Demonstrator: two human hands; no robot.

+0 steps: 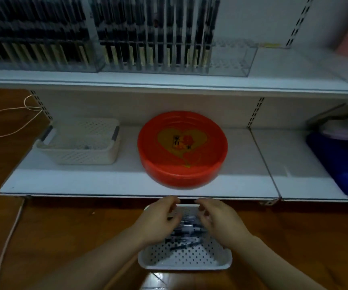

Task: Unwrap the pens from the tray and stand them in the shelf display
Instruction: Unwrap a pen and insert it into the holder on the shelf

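Pens (184, 232) lie in the white tray (184, 262) at lower centre, long axes roughly left to right, directly under my left hand (158, 222) and right hand (218, 221). Fingers curl over them; blur hides any grip. Display (154, 38) sits upper centre. No writing is legible.

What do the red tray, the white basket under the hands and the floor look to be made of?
Red tray: likely glossy plastic; it has a smooth moulded rim, a highlight along the front edge and a printed heart.
White basket: probably matte plastic; its thin walls are pierced with even holes.
Floor: looks like wood or wood-look laminate; it is brown, grained and shiny near the basket.
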